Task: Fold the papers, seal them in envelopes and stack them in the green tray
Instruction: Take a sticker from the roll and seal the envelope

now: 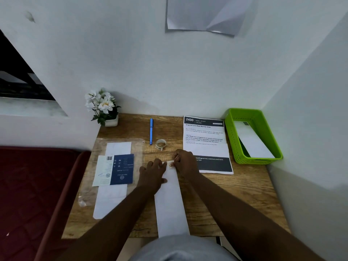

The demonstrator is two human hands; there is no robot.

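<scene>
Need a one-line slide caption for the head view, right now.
Both hands, left hand and right hand, tape a long white envelope shut on the wooden desk.

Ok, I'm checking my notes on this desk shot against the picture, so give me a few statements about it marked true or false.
1. The green tray already holds a white envelope. True.
2. The blue pen lies inside the tray. False: it lies on the desk, left of the tape roll.
3. The left hand presses flat on the long white envelope. True.
4. The right hand holds the pen. False: it pinches a bit of tape at the envelope's far end.
5. The flower pot stands at the desk's far left corner. True.
</scene>
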